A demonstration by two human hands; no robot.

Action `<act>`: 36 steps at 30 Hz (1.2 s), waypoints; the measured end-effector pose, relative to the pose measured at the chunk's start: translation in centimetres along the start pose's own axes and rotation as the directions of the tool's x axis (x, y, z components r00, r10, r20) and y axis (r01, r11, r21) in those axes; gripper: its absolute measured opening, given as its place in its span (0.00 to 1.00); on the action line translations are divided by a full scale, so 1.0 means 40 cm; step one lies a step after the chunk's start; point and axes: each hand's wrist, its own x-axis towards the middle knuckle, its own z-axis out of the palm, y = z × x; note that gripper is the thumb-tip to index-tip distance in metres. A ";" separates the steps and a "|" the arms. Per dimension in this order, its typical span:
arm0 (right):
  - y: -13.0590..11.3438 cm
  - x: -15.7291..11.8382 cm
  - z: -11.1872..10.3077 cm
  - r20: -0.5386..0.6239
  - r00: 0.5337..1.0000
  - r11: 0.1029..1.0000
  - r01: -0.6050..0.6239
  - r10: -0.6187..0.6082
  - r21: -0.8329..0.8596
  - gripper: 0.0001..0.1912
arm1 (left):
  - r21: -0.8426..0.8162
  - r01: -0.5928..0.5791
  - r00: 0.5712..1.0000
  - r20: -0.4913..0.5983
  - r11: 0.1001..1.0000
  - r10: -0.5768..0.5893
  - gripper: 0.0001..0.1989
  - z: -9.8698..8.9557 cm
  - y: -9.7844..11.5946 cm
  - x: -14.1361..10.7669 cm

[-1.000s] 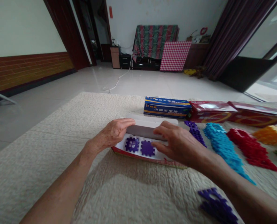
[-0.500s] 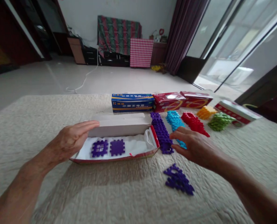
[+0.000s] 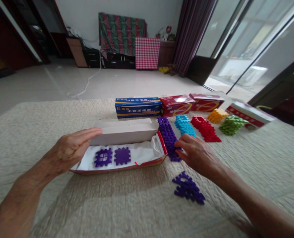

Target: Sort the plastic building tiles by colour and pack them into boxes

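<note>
An open cardboard box (image 3: 124,168) lined with white cloth (image 3: 137,153) lies in front of me. Inside, side by side, are a purple window-patterned interlocking tile (image 3: 97,162) and a solid purple tile (image 3: 122,156). My left hand (image 3: 73,147) is at the box's left end, fingers stretched out flat, thumb partly hidden. My right hand (image 3: 195,150) has its thumb and fingertips on a purple tile at the near end of an overlapping purple row (image 3: 167,132), right of the box. Nearer me lie several loose purple tiles (image 3: 189,187).
Blue (image 3: 185,125), red (image 3: 205,128), yellow (image 3: 217,115) and green tiles (image 3: 232,125) lie in piles to the right. Behind stand a blue box (image 3: 138,107), a red box (image 3: 176,105), another red box (image 3: 206,102) and a white-and-red box (image 3: 251,115). A quilted cover (image 3: 99,205) lies underneath.
My right hand has moved slightly left onto the near end of the purple row, its fingertips closing there. My left hand stays at the box. The view has shifted slightly.
</note>
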 end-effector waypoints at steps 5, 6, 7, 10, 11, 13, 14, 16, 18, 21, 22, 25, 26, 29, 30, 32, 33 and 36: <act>-0.001 0.006 0.005 0.017 1.000 1.000 0.000 0.000 -0.007 0.09 | 0.017 -0.009 1.000 0.005 1.000 0.009 0.20 -0.002 0.013 0.003; 0.001 0.007 0.008 0.010 1.000 1.000 0.009 -0.009 -0.004 0.09 | 0.019 -0.018 1.000 0.006 1.000 0.018 0.20 -0.003 0.015 0.004; 0.003 0.008 0.013 -0.003 1.000 1.000 0.024 -0.024 0.000 0.09 | 0.023 -0.022 1.000 0.007 1.000 0.022 0.20 -0.003 0.016 0.005; 0.010 0.008 0.021 -0.051 0.996 0.997 0.078 -0.078 0.002 0.09 | 0.018 -0.037 0.999 -0.010 0.999 0.037 0.20 -0.002 0.013 0.006; 0.014 0.007 0.020 -0.068 0.994 0.996 0.086 -0.086 0.003 0.09 | 0.009 -0.038 0.999 -0.017 0.999 0.038 0.20 -0.001 0.011 0.006; 0.024 0.004 0.008 -0.104 0.992 0.997 0.079 -0.078 0.009 0.09 | -0.013 -0.034 0.999 -0.025 0.999 0.034 0.20 0.002 0.007 0.004; 0.031 0.002 -0.004 -0.123 0.990 0.998 0.065 -0.063 0.016 0.09 | -0.022 -0.031 0.999 -0.029 0.999 0.030 0.20 0.004 0.006 0.003; 0.045 0.004 -0.039 -0.173 0.985 0.999 0.028 -0.023 0.029 0.10 | -0.032 -0.026 0.999 -0.035 0.999 0.025 0.20 0.006 0.006 0.002; 0.048 0.018 -0.080 -0.238 0.971 0.999 0.007 0.003 0.041 0.11 | -0.040 -0.030 0.999 -0.043 0.999 0.029 0.20 0.008 0.007 0.002; 0.005 0.066 -0.136 -0.310 0.950 0.995 0.065 -0.037 0.078 0.11 | -0.050 -0.034 0.998 -0.049 0.998 0.032 0.20 0.010 0.007 0.004; -0.023 0.086 -0.148 -0.305 0.950 0.989 0.106 -0.070 0.105 0.11 | -0.050 -0.036 0.998 -0.051 0.998 0.034 0.20 0.010 0.006 0.004; -0.127 0.149 -0.160 -0.174 0.969 0.968 0.201 -0.174 0.152 0.10 | -0.044 -0.044 0.998 -0.051 0.998 0.042 0.20 0.010 0.001 0.003; -0.161 0.167 -0.158 -0.129 0.970 0.962 0.224 -0.205 0.156 0.10 | -0.040 -0.050 0.998 -0.047 0.998 0.048 0.20 0.010 0.000 0.002; -0.231 0.201 -0.140 0.018 0.973 0.968 0.227 -0.230 0.110 0.10 | -0.030 -0.060 0.997 -0.046 0.998 0.058 0.21 0.010 0.002 0.002; -0.243 0.206 -0.133 0.061 0.973 0.973 0.215 -0.221 0.085 0.10 | -0.030 -0.059 0.997 -0.048 0.998 0.058 0.21 0.010 0.004 0.002; -0.249 0.210 -0.118 0.117 0.973 0.979 0.197 -0.201 0.043 0.10 | -0.034 -0.048 0.997 -0.055 0.998 0.046 0.20 0.009 0.009 0.004; -0.247 0.210 -0.111 0.126 0.972 0.980 0.196 -0.198 0.030 0.10 | -0.035 -0.042 0.997 -0.060 0.998 0.040 0.20 0.009 0.011 0.005; -0.234 0.207 -0.095 0.125 0.974 0.982 0.191 -0.189 -0.004 0.11 | -0.026 -0.040 0.997 -0.063 0.999 0.038 0.20 0.008 0.015 0.006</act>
